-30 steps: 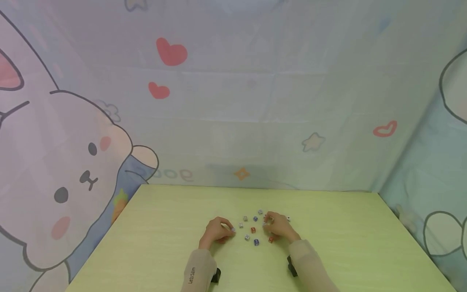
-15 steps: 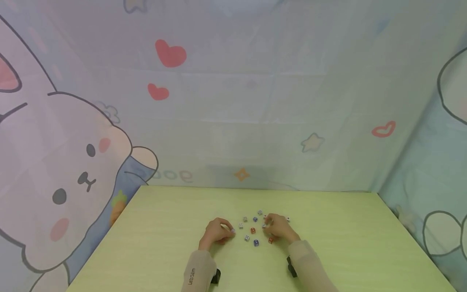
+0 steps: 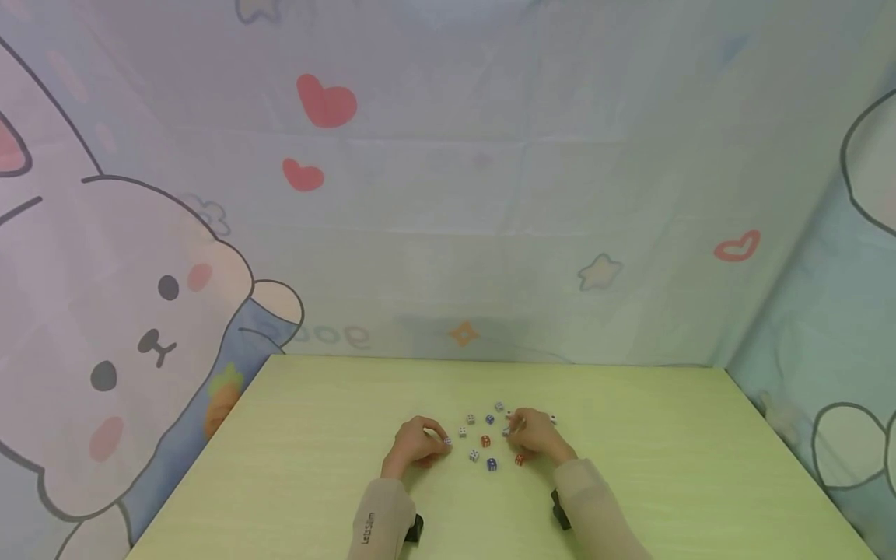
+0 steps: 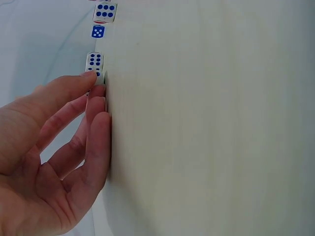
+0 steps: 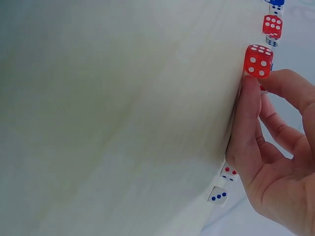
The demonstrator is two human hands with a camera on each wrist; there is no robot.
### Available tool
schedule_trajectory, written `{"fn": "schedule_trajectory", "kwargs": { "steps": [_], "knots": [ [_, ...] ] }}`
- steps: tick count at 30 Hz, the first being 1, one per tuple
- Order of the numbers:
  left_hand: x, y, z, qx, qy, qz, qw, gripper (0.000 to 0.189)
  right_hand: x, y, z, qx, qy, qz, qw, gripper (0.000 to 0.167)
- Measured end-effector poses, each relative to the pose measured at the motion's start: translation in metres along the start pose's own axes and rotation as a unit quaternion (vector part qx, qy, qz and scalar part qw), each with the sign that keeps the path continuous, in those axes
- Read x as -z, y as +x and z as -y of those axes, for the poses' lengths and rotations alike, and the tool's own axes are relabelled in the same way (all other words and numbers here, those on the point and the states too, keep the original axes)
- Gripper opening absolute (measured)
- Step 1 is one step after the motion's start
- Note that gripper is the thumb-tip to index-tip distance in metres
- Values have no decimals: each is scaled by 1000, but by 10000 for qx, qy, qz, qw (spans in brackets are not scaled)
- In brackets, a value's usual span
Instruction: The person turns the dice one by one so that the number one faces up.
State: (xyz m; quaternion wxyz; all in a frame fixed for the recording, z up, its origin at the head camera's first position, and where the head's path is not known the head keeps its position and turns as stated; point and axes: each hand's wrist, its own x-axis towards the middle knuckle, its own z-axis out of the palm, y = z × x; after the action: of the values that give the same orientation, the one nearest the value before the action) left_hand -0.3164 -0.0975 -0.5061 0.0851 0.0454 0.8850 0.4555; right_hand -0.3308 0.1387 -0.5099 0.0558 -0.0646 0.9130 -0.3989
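My left hand [image 3: 416,443] pinches a white die [image 4: 100,77] with blue pips between thumb and fingertips, low over the table at the left of the scattered dice. Across from it, my right hand [image 3: 535,434] has thumb and forefinger at a white die [image 3: 505,432], holding it by the fingertips. In the right wrist view a red die [image 5: 258,61] stands in front of those fingertips and hides most of the grip. Between the hands lie another red die [image 3: 486,441], blue dice [image 3: 492,464] and several white ones [image 3: 474,455].
The pale yellow-green table [image 3: 322,435] reaches back to a printed cloth wall [image 3: 448,233]. Beyond the right hand sits a white die [image 3: 553,419], and at the far side of the group another white die [image 3: 499,406]. A black wrist strap shows at each cuff.
The hands and dice hold their places; only the head view shifts very slightly.
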Motion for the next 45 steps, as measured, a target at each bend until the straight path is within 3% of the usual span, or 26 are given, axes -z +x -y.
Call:
{"fn": "schedule_trajectory", "kwargs": {
  "steps": [8,30,45],
  "knots": [
    [0,0,-1,-27,-14,-23,10000,13,0,2,-3,230,-88,-51,9997,13],
    [1,-1,2,-26,-46,67,10000,13,4,9,-6,221,109,68,9997,14],
    [0,1,6,-8,-178,43,9998,13,12,34,21,183,-227,-133,9995,12]
  ]
}}
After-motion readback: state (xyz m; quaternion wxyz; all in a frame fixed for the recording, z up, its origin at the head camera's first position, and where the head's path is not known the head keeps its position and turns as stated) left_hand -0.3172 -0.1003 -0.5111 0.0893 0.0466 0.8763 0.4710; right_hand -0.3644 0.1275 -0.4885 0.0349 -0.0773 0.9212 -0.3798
